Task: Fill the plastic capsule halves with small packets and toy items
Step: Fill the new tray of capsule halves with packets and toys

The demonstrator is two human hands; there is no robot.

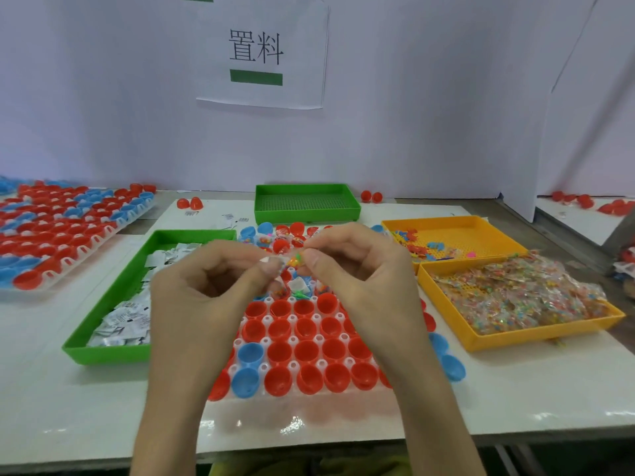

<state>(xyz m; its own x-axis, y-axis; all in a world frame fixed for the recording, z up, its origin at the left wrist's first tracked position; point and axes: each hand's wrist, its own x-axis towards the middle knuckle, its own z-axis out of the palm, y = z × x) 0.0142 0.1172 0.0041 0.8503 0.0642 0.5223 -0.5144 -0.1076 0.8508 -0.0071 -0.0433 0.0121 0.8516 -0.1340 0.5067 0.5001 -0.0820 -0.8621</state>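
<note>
On my table [515,389], bare along its front edge, the rack [309,397] of capsule halves [305,352] sits between the green tray [103,353] on the left and the yellow tray [515,340] on the right. Above its far rows my left hand [206,290] and right hand [360,269] both pinch 1 small packet [294,261].

Backdrop was a plain white partition [103,97] with a lilac cast. Paper sign [271,91] was stuck at centre: two black characters over a green bar. Glossy white tabletop [51,407], glare along the front edge. Second panel [591,97] angled at right, another white surface [577,219] past it.
</note>
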